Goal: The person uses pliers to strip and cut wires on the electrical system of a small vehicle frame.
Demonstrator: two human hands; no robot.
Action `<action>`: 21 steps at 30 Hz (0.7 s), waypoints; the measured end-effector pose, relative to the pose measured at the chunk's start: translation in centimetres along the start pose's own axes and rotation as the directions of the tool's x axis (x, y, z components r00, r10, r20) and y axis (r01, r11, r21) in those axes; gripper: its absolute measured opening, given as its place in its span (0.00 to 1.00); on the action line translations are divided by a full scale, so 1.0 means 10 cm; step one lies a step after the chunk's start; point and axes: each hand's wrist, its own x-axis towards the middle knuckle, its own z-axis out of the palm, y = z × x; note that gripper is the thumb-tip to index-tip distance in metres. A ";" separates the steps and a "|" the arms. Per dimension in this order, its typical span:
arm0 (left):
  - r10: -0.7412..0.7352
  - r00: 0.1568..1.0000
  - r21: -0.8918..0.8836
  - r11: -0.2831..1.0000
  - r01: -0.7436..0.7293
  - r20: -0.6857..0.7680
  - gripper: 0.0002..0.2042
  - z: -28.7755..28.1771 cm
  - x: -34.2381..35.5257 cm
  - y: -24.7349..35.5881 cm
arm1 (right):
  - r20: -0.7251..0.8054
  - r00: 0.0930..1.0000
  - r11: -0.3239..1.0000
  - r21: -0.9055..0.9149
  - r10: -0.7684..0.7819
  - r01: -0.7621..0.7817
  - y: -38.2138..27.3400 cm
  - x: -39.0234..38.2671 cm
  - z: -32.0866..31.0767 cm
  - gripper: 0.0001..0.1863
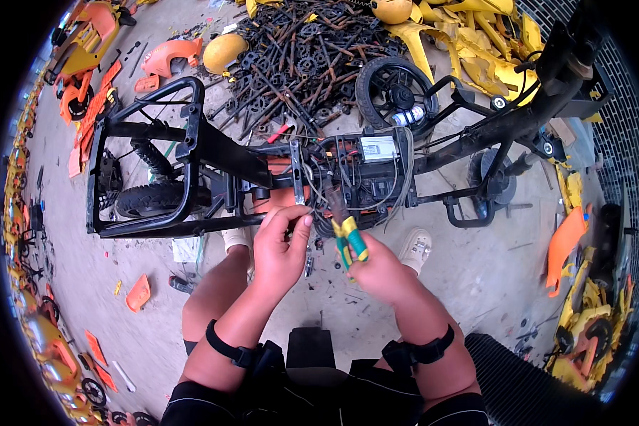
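A black scooter frame [234,160] lies across in front of me, its middle bay open and full of wiring. My right hand [381,271] grips pliers [353,240] with yellow and green handles; their dark jaws point away from me into the wiring. Thumb and forefinger of my left hand [275,245] are pinched on a thin cable at the near edge of the bay, just left of the pliers. Close to those fingertips is the lower end of a flat metal strip [296,170]. Grey cables [409,170] loop around a silver box [380,148] in the bay.
Beyond the frame rises a heap of rusty metal parts [298,67], with a black wheel [396,96] at its right. Yellow plastic panels [476,46] are piled at the far right. An orange piece [138,292] and a dark-handled tool [180,284] lie on the floor at left.
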 end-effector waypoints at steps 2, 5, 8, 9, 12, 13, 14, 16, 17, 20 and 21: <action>0.002 1.000 0.003 1.000 -0.002 -0.008 0.06 -0.01 0.00 0.00 | 0.007 1.000 0.997 -0.077 0.001 0.000 -0.23 -0.09 0.08 0.28; 0.000 1.000 0.025 1.000 0.001 -0.020 0.07 0.01 0.02 0.03 | 0.018 1.000 0.995 -0.103 0.001 0.001 -0.24 -0.09 0.12 0.31; 0.015 1.000 0.090 0.996 -0.014 -0.013 0.07 0.02 0.03 0.12 | 0.018 1.000 0.997 -0.072 -0.006 0.007 -0.19 -0.07 0.13 0.29; 0.019 1.000 0.098 0.995 -0.017 -0.014 0.07 0.02 0.04 0.12 | 0.004 1.000 0.996 -0.082 -0.028 0.028 -0.17 -0.07 0.14 0.28; 0.015 1.000 0.101 0.995 -0.014 -0.016 0.07 0.03 0.04 0.11 | -0.004 0.998 0.995 -0.077 -0.065 0.065 -0.14 -0.06 0.15 0.26; 0.005 1.000 0.087 0.996 -0.003 -0.018 0.07 0.04 0.03 0.11 | -0.002 0.997 0.995 -0.069 -0.073 0.073 -0.13 -0.06 0.15 0.26; -0.005 1.000 0.073 0.997 0.007 -0.020 0.07 0.05 0.03 0.11 | -0.001 0.997 0.995 -0.069 -0.072 0.071 -0.13 -0.05 0.15 0.26; -0.021 0.999 0.041 0.999 0.023 -0.030 0.06 0.07 0.03 0.08 | 0.001 0.998 0.995 -0.068 -0.070 0.070 -0.12 -0.05 0.16 0.26; -0.029 0.999 0.025 0.999 0.030 -0.035 0.06 0.08 0.02 0.07 | 0.005 0.998 0.997 -0.047 -0.061 0.061 -0.11 -0.04 0.16 0.26; -0.013 0.998 0.012 1.000 0.013 -0.064 0.05 0.11 0.02 0.06 | 0.026 0.999 0.999 0.002 -0.043 0.043 -0.07 -0.02 0.19 0.27; -0.017 0.997 0.014 1.000 0.018 -0.070 0.05 0.11 0.02 0.06 | 0.036 0.998 0.999 0.010 -0.043 0.042 -0.08 -0.02 0.19 0.28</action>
